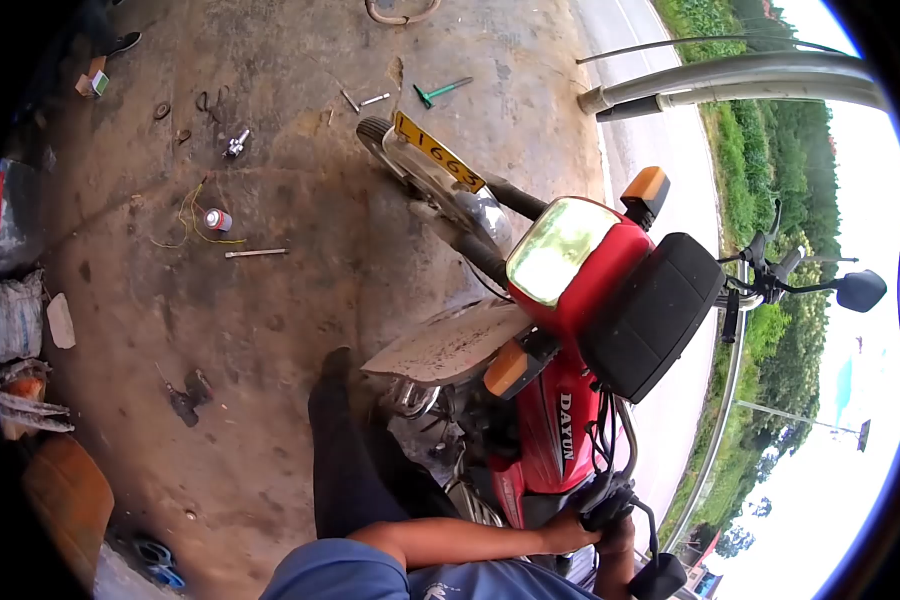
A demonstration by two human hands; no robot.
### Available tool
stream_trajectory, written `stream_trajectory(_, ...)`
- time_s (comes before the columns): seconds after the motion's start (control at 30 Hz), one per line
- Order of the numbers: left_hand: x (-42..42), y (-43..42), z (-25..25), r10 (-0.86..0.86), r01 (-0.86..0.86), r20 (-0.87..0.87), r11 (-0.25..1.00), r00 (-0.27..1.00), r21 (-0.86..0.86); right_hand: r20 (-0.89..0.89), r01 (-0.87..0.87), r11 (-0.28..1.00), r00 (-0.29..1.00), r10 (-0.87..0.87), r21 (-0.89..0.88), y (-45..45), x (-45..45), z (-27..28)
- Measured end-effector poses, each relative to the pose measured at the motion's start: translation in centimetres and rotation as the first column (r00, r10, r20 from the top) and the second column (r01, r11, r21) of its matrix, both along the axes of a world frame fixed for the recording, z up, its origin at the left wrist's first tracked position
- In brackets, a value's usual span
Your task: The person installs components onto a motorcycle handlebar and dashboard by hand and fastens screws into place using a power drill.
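Note:
A red motorcycle (542,425) stands in front of me, with a rectangular headlight (562,250) and a black box-like cover (655,318). My left hand (568,531) is closed at the near end of its handlebar (625,450), against the black control housing. Just to its right, my right hand (617,537) is closed around the same end, partly behind the housing and levers. The hands are close together. Most finger detail is hidden. A black mirror (658,577) hangs beside my right hand.
On the stained concrete floor lie a green-headed hammer (440,92), a metal bar (257,253), a small can (218,220), yellow wire (185,215) and a drill-like tool (185,398). Sacks (13,318) line the left edge. Metal poles (740,78) rise at the upper right.

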State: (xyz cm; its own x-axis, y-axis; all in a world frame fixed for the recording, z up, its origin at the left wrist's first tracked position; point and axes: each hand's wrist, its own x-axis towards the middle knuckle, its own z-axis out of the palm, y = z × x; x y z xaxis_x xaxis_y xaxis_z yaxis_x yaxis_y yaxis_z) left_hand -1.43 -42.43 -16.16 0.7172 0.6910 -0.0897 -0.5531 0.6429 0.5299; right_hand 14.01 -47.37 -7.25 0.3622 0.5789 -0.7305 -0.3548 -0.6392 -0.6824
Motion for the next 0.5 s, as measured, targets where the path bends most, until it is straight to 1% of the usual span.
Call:
stream_trajectory(0.03,0.2,-0.3,-0.2,0.000,0.000,0.004,1.000,1.000,-0.002,0.004,0.000,1.000,1.000,0.000,-0.002,0.0,0.0,0.0)
stream_trajectory(0.1,0.0,-0.4,-0.5,-0.009,0.011,-0.045,0.999,0.999,0.052,-0.015,0.054,0.998,0.998,-0.054,-0.014,-0.2,-0.1,-0.4)
stream_trajectory(0.13,-0.3,-0.1,-0.5,-0.009,0.011,-0.045,0.999,0.999,0.051,0.023,0.051,0.996,0.998,-0.053,0.068,-0.9,0.8,-1.5)
stream_trajectory(0.23,-0.9,0.6,-0.2,-0.006,0.006,-0.011,0.999,1.000,0.044,0.009,0.051,0.995,0.999,-0.052,0.084,-0.3,0.2,-1.3)
stream_trajectory(0.27,-1.0,0.7,-0.1,-0.037,0.038,-0.020,0.999,0.999,0.038,0.009,0.053,0.995,0.998,-0.054,0.081,0.0,-0.5,-1.2)
stream_trajectory(0.33,-0.7,0.5,-0.1,-0.070,0.070,-0.028,0.997,0.997,0.031,0.057,0.030,0.994,0.998,-0.036,0.107,0.8,-1.7,-0.9)
stream_trajectory(0.4,-0.3,0.2,-0.2,0.073,-0.069,-0.039,0.993,0.997,0.096,0.075,0.014,0.994,0.997,-0.023,0.110,1.2,-2.3,-0.6)
stream_trajectory(0.43,-0.2,0.2,-0.4,0.071,-0.067,-0.039,0.993,0.997,0.094,0.095,-0.002,0.994,0.995,-0.009,0.112,1.2,-2.5,-0.5)
stream_trajectory(0.47,-0.1,0.1,-0.5,0.002,0.000,-0.019,0.997,1.000,0.081,0.095,0.001,0.994,0.995,-0.011,0.110,1.0,-2.3,-0.6)
stream_trajectory(0.5,-0.3,0.1,-0.5,-0.069,0.069,0.002,0.995,0.998,0.070,0.116,-0.037,0.993,0.993,0.024,0.116,0.6,-1.9,-0.8)
